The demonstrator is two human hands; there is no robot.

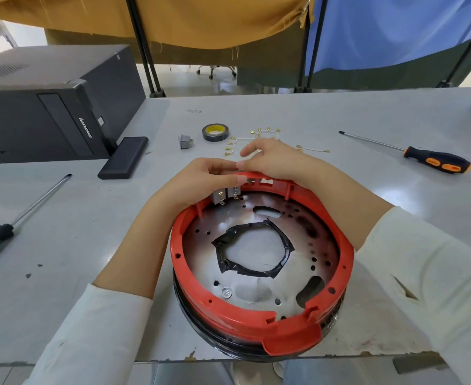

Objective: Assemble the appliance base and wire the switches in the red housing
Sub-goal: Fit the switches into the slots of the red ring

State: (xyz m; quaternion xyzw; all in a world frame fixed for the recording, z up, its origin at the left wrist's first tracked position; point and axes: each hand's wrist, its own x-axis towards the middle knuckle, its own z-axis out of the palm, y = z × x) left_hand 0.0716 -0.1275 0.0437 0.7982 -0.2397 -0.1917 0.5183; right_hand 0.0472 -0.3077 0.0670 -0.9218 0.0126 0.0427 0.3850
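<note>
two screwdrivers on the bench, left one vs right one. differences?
Handle: the left screwdriver has a black and green grip; the right screwdriver has black and orange.
Pose: the left one's tip points away toward the computer tower, handle near the table edge; the right one's tip points left toward the wire leads.
View: the left handle is cut off by the frame; the right shows whole.
Shared: both lie flat, untouched, with long bare metal shafts.

- Both arms wear long white sleeves of a soft, plain cloth, without print or pattern.
- The left sleeve (95, 329) ends at a plain cuff on the forearm, left of the red housing (259, 320); the wrist and left hand (201, 184) are bare.
- The right sleeve (428, 287), right of the housing, shows small dark marks on its cloth; the right hand (273, 159) is bare too.
- No rings, watch or gloves show.
</note>
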